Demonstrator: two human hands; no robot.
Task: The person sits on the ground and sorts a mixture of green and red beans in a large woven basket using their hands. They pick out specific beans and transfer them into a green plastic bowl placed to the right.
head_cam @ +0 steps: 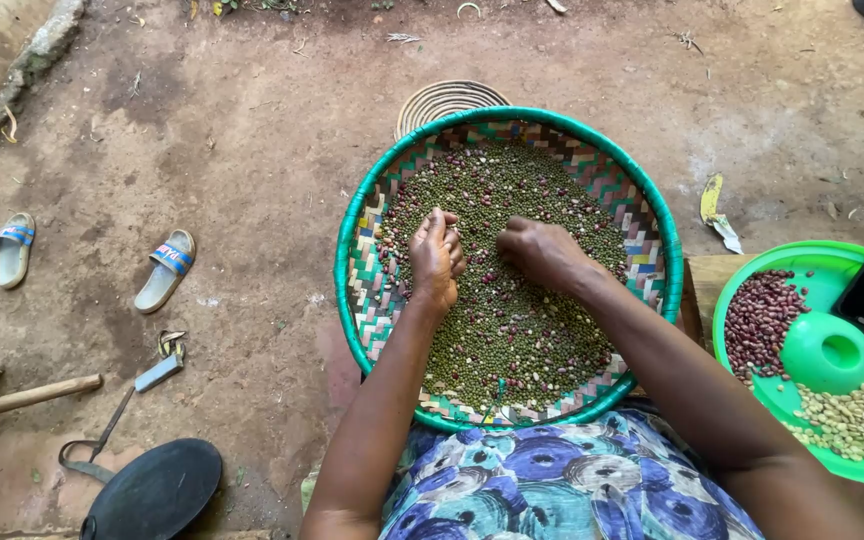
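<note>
Beans lie directly under both your hands in the basket: left hand pinched on a few, right hand curled, knuckles-up, grasp hidden.

Our left hand sits just at nine o'clock of centre view, its fingers bunched together and curled inward, pointing toward twelve o'clock. Our right hand lies close beside it at three o'clock, knuckles up, fingers tucked under and aimed at nine. Both bare forearms run in from six o'clock, the right from further out.
</note>
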